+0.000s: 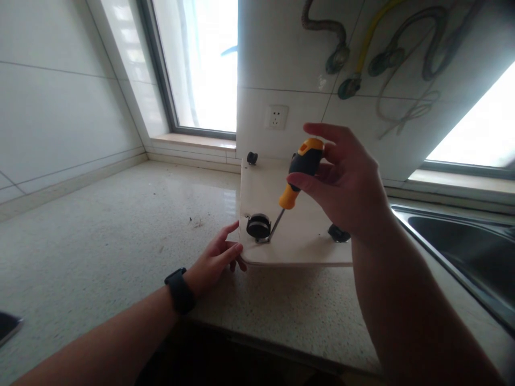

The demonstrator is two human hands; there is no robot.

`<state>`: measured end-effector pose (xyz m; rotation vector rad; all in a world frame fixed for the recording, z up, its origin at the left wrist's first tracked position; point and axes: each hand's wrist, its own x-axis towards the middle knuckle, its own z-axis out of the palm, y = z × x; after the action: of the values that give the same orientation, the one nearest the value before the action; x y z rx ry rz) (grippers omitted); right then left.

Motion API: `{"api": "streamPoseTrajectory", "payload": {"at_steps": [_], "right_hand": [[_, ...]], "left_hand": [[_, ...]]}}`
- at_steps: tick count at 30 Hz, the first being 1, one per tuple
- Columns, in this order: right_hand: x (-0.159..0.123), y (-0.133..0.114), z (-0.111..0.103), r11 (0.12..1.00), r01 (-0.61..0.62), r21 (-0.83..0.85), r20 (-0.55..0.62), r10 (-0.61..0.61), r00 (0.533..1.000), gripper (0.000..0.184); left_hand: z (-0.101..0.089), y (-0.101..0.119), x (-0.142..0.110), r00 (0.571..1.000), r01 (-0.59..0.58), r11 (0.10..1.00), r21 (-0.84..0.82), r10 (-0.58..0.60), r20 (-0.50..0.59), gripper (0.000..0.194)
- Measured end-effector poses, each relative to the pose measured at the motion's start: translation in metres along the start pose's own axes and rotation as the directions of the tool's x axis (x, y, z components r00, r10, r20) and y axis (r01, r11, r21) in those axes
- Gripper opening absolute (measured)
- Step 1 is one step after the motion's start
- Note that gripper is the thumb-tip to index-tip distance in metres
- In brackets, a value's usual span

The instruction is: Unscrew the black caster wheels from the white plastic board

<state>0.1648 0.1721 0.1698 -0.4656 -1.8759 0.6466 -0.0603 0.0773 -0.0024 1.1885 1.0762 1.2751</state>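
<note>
A white board (298,236) with black caster wheels on its upper side lies on the counter. My right hand (350,182) holds a yellow-and-black screwdriver (306,161) by its handle, the index finger lifted off. The screwdriver slants down to the left, its tip at the metal mounting plate (263,240) of the near-left caster (258,226). With thumb and fingers, my left hand (219,253) grips the board's near-left corner. Another caster (338,234) sits near-right, partly behind my right wrist, and one more (252,157) stands at the far left.
The speckled stone counter (120,230) carries small dark debris (196,221) left of the board. A metal sink (462,252) is on the right. Hoses and valves (349,86) hang on the tiled wall above a socket (276,117). A dark flat object (8,326) lies at the left edge.
</note>
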Motion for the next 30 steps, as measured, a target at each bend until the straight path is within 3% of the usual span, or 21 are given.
{"api": "streamPoseTrajectory", "payload": {"at_steps": [7,10,14,16,21,26,30], "right_hand": [[-0.003,-0.017,-0.008,0.975,-0.091,0.202,0.266,0.034,0.963,0.051],[-0.003,-0.017,-0.003,0.985,-0.032,0.17,0.22,-0.007,0.976,0.044],[0.006,-0.011,0.005,0.994,0.082,-0.068,0.024,-0.08,0.996,0.023],[0.012,-0.009,0.005,0.995,0.046,-0.093,-0.008,-0.047,0.999,0.031],[0.022,-0.01,-0.011,0.978,-0.155,0.142,0.102,0.141,0.985,0.063],[0.023,-0.015,-0.017,0.946,-0.114,0.303,0.372,-0.007,0.928,0.037],[0.025,-0.017,-0.005,0.993,0.021,0.113,0.263,-0.05,0.964,0.03]], "left_hand": [[0.005,0.002,-0.004,1.0,0.007,0.999,0.037,-0.007,0.007,0.089],[0.007,0.001,-0.005,1.0,0.005,0.999,0.044,-0.005,0.005,0.089],[0.009,0.0,-0.004,1.0,-0.003,0.999,0.033,0.003,0.006,0.092],[0.01,0.0,-0.003,1.0,-0.011,0.999,0.04,0.011,-0.003,0.092],[0.009,0.0,-0.002,1.0,0.006,0.999,0.048,-0.005,-0.015,0.091],[0.009,0.0,-0.001,1.0,0.025,0.999,0.04,-0.025,-0.018,0.089],[0.009,0.001,-0.002,1.0,0.015,0.999,0.037,-0.014,-0.028,0.089]]}}
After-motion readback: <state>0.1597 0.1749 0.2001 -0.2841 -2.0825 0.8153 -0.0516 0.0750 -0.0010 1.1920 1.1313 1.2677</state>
